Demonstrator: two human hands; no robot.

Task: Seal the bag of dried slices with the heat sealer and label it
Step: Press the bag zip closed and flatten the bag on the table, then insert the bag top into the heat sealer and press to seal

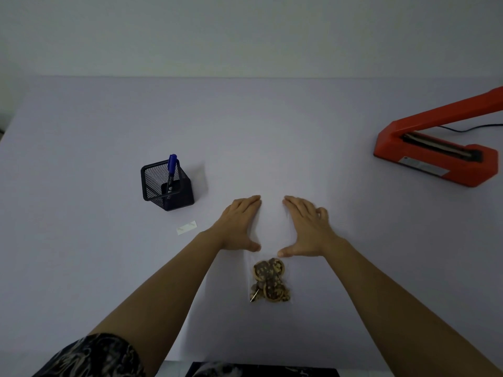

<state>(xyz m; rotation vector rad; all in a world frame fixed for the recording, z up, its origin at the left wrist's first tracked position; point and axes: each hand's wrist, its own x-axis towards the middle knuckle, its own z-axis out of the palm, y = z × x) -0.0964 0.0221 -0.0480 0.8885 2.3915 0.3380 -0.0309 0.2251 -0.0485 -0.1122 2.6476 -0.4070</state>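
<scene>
A clear plastic bag (pixel 272 235) lies flat on the table, its lower end filled with brown dried slices (pixel 270 281). My left hand (pixel 239 224) rests flat along the bag's left edge, fingers together and thumb pointing inward. My right hand (pixel 306 227) mirrors it on the right edge. Both palms press down beside the empty upper part of the bag; neither grips it. The orange heat sealer (pixel 435 156) stands at the far right with its arm raised. A small white label (pixel 186 227) lies left of my left hand.
A black mesh pen holder (pixel 166 185) with a blue marker (pixel 172 165) stands at the left, behind the label. The sealer's black cord (pixel 468 129) trails off to the right. The white table (pixel 81 159) meets a pale wall at the back.
</scene>
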